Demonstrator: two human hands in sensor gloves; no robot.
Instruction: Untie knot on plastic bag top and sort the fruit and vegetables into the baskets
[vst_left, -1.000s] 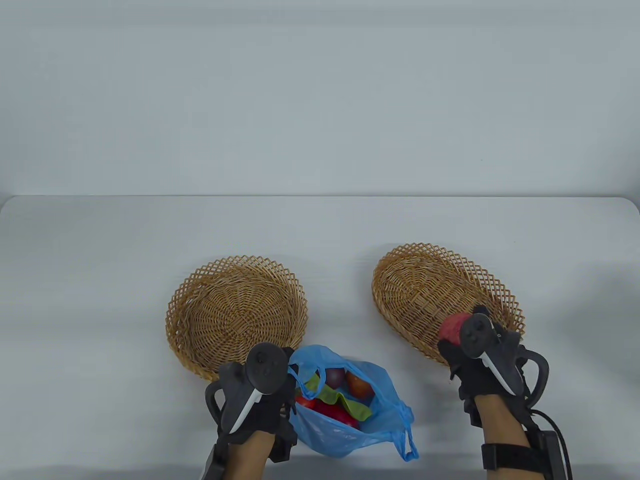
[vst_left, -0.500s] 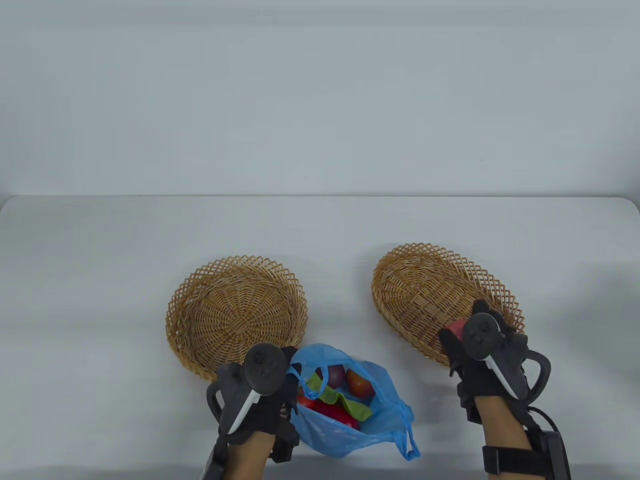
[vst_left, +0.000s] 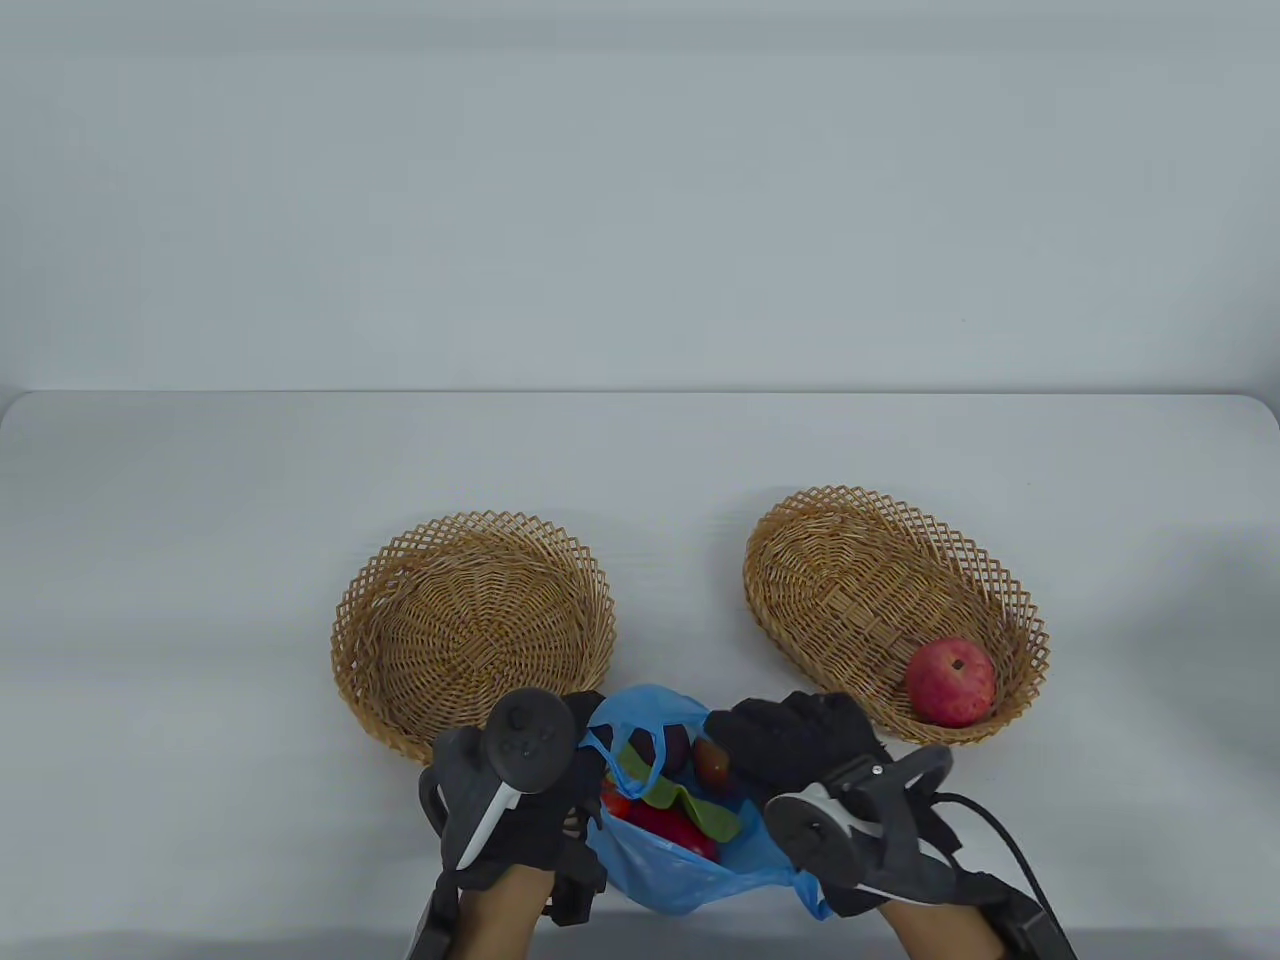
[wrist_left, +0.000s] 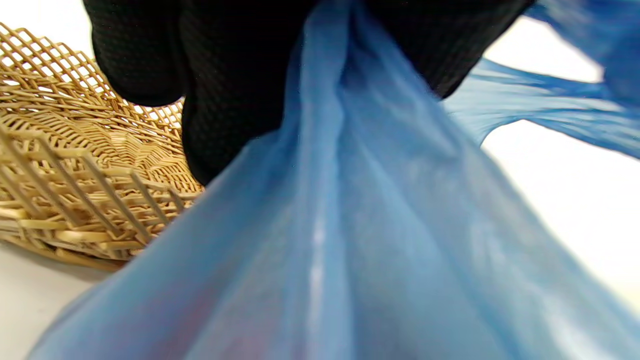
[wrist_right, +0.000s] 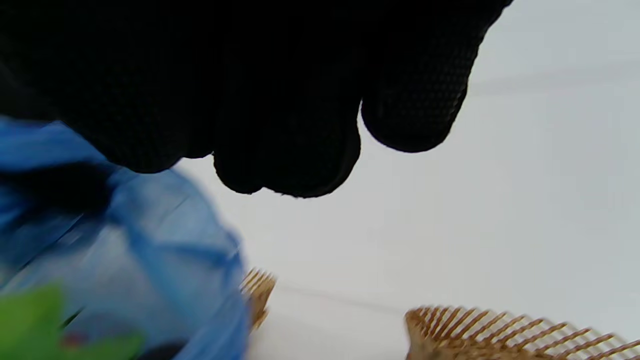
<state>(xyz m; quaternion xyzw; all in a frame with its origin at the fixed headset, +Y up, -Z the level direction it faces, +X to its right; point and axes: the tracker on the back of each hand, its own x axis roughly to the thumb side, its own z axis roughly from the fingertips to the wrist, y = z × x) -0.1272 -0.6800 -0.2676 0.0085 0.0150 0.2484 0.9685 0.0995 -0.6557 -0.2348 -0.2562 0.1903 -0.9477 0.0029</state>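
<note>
A pale grey worktop with rounded far corners fills the near half of the scene. Behind its far edge rises a plain, pale grey wall.

The right hand is crowding the bag mouth — the left basket is lying open, the table beyond unobstructed.

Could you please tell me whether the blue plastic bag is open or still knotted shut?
Open: the blue plastic bag gapes at the top, showing produce inside, while the left hand holds its edge.
</note>
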